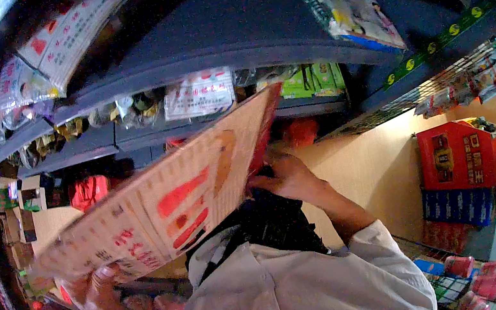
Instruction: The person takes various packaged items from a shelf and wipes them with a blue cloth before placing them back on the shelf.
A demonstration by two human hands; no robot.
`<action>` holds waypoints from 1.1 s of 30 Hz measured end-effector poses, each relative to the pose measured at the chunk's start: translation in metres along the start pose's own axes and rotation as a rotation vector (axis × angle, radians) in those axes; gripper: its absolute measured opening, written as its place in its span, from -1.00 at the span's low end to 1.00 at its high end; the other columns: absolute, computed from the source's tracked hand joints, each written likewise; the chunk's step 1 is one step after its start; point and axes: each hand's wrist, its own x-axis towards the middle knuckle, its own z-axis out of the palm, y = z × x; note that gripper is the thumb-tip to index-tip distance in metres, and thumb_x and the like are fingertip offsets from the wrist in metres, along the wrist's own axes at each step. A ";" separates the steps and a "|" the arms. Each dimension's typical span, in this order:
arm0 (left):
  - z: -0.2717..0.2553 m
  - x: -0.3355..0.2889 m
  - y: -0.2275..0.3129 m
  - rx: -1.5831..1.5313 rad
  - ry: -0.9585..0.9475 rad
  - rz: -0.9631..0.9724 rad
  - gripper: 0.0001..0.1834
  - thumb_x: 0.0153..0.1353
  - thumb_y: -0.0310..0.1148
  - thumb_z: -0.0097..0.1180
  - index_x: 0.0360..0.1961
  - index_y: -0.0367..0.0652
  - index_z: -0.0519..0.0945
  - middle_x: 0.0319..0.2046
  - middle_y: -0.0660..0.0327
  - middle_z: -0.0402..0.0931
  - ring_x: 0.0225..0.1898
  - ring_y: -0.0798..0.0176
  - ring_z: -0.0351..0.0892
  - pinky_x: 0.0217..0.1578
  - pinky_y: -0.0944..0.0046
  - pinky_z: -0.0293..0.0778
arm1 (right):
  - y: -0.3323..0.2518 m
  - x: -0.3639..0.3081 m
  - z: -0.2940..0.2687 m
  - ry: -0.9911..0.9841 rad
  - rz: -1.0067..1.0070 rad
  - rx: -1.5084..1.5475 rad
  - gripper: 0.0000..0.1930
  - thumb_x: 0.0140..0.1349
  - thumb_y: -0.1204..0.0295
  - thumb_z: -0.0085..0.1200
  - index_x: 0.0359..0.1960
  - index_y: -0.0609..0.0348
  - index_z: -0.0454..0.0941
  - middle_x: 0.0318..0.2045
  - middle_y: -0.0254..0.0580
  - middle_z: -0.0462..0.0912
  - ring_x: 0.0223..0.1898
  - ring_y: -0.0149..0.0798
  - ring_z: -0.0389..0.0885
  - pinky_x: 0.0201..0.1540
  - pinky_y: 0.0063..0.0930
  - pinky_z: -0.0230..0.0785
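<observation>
A large, flat cardboard box (158, 201) with red and brown printing is held tilted in front of my body, its right end raised and its left end lower. My left hand (103, 295) grips the lower left edge, thumb on the printed face and the other fingers mostly hidden. At the right end, next to a dark red side, my right hand (290, 177) has its fingers bent against the box. Some of those fingertips are hard to make out against my dark clothing.
Dark shelves (214, 63) ahead hold white printed packages (198, 94), green packs (314, 79) and bagged goods. To the right, a red display carton (455, 154) stands above a blue carton (460, 205). A wire rack (377, 112) and several red packs lie at the sides.
</observation>
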 end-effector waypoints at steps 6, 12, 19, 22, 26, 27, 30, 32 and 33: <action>0.016 0.047 0.043 -0.003 -0.125 0.523 -0.63 0.05 -0.29 0.20 -0.10 -0.17 0.52 -0.13 0.05 0.54 -0.14 0.10 0.58 -0.14 0.15 0.54 | -0.018 -0.048 -0.020 0.376 0.006 1.074 -0.34 0.23 -0.10 -0.07 0.19 0.13 0.28 0.00 -0.20 0.51 -0.04 -0.22 0.51 0.00 -0.33 0.38; 0.143 0.062 0.112 -0.096 0.025 0.748 -0.59 -0.05 -0.31 0.07 -0.10 -0.15 0.54 -0.11 0.01 0.53 -0.07 0.08 0.54 0.01 0.17 0.42 | -0.033 -0.107 -0.066 0.714 -0.101 1.672 0.10 -0.03 -0.52 -0.40 0.27 0.25 0.13 0.16 -0.01 0.36 0.11 -0.06 0.39 0.19 -0.20 0.22; 0.191 0.086 0.109 -0.437 -0.090 0.652 -0.22 -0.04 -0.01 0.24 0.17 -0.16 0.32 0.15 -0.12 0.22 0.14 -0.11 0.29 0.15 -0.01 0.21 | 0.041 -0.156 -0.095 0.868 0.103 1.215 -0.51 -0.03 0.45 0.04 0.02 0.33 0.40 -0.16 -0.06 0.58 -0.19 -0.14 0.58 -0.06 -0.27 0.44; 0.194 0.099 0.094 -0.570 0.017 0.202 0.05 0.00 0.09 0.26 0.31 -0.34 0.02 0.22 -0.14 0.09 0.28 -0.16 0.04 0.24 -0.03 0.04 | 0.055 -0.161 -0.112 0.812 -0.116 1.361 -0.50 0.03 0.42 0.05 0.06 0.32 0.38 -0.11 -0.03 0.57 -0.16 -0.13 0.58 -0.06 -0.27 0.44; 0.184 0.149 0.113 -1.429 -0.397 -0.315 -0.19 0.25 -0.19 0.10 0.32 -0.33 -0.05 0.19 0.00 0.19 0.22 0.17 0.17 0.23 0.14 0.09 | 0.052 -0.134 -0.139 0.927 -0.070 1.394 -0.55 0.09 0.39 0.07 0.04 0.29 0.40 -0.11 -0.03 0.57 -0.16 -0.15 0.58 -0.07 -0.27 0.44; 0.181 0.160 0.114 -1.321 -0.384 -0.251 -0.29 0.25 -0.23 0.11 0.27 -0.32 0.06 0.11 0.05 0.27 0.15 0.23 0.25 0.16 0.18 0.19 | 0.052 -0.120 -0.155 0.926 -0.067 1.392 -0.56 0.11 0.38 0.08 0.03 0.28 0.41 -0.11 -0.03 0.57 -0.16 -0.16 0.58 -0.07 -0.27 0.44; 0.174 0.202 0.115 -1.193 -0.273 -0.247 -0.57 0.21 -0.32 0.16 0.03 -0.27 0.33 -0.17 0.21 0.45 -0.17 0.43 0.39 -0.18 0.37 0.39 | 0.058 -0.076 -0.214 0.892 -0.055 1.378 -0.60 0.16 0.35 0.09 0.02 0.26 0.43 -0.12 -0.03 0.58 -0.17 -0.17 0.58 -0.08 -0.27 0.45; 0.166 0.248 0.121 -1.093 -0.208 -0.278 -0.64 0.20 -0.35 0.18 -0.07 -0.27 0.39 -0.31 0.28 0.49 -0.31 0.48 0.43 -0.29 0.46 0.43 | 0.062 -0.057 -0.254 0.852 -0.074 1.345 -0.62 0.19 0.34 0.10 0.00 0.25 0.44 -0.12 -0.03 0.58 -0.17 -0.18 0.58 -0.09 -0.27 0.45; 0.177 0.268 0.118 -1.279 -0.005 -0.147 -0.74 0.18 -0.31 0.20 -0.19 -0.18 0.45 -0.37 0.34 0.49 -0.36 0.48 0.43 -0.36 0.40 0.43 | 0.061 -0.043 -0.269 0.777 -0.153 1.328 -0.61 0.20 0.37 0.09 0.04 0.26 0.42 -0.11 -0.03 0.57 -0.17 -0.21 0.58 -0.12 -0.29 0.46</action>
